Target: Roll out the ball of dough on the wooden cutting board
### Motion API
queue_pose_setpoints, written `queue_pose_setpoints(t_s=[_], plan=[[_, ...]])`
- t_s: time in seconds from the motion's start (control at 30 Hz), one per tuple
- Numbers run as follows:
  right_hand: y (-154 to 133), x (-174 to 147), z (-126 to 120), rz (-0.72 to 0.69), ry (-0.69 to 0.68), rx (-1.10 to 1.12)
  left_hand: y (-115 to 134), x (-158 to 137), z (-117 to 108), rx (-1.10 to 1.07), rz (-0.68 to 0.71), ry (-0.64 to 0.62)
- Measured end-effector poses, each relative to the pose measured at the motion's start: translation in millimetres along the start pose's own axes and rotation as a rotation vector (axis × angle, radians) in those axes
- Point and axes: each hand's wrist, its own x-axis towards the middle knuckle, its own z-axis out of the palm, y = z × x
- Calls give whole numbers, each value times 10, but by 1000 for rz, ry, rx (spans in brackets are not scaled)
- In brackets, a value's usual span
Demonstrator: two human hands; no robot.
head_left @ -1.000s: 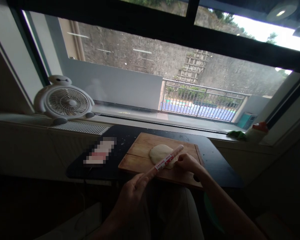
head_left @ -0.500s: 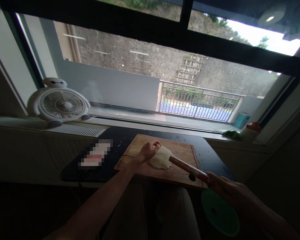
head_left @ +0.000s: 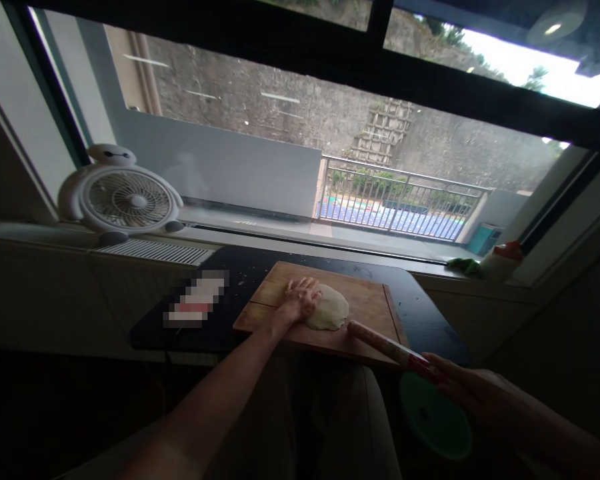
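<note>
A flat, roundish sheet of pale dough (head_left: 330, 310) lies on a wooden cutting board (head_left: 370, 297). Over the dough's left edge rests my left hand (head_left: 303, 297), palm down with its fingers stretched out. My right hand (head_left: 453, 379) is wrapped round the near end of a wooden rolling pin (head_left: 380, 341). The pin slants up to the left, and its far tip is beside the dough's right edge, near the board. Whether that tip touches the board I cannot tell.
The board sits on a dark table (head_left: 430, 313), with a blurred pale object (head_left: 195, 300) at its left. A green basin (head_left: 435, 417) is below the right edge. On the sill stand a white fan (head_left: 130, 197) and a white container with an orange top (head_left: 503, 261).
My left hand has uncurled and flattened onto the dough's left part. The rolling pin's tip has moved off the dough's edge, slightly to the right and down.
</note>
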Motion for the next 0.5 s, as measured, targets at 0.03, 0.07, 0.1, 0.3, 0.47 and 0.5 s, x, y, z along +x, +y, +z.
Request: queue_pose_setpoints(t_s=[0.03, 0.07, 0.1, 0.3, 0.47, 0.5], plan=[[-25, 3, -3, -1, -7, -15, 2, -4, 0, 1, -2, 0], [-53, 11, -7, -4, -12, -30, 4, -8, 2, 3, -4, 0], [-79, 19, -15, -6, -13, -45, 5, -12, 5, 5, -6, 0], [-150, -22, -105, -15, 30, -122, -4, -13, 47, 24, -19, 11], [-206, 9, -16, -55, 52, -188, -8, -18, 45, 33, -22, 7], [-215, -3, 3, -60, 58, -207, -7, -19, 43, 33, -22, 6]])
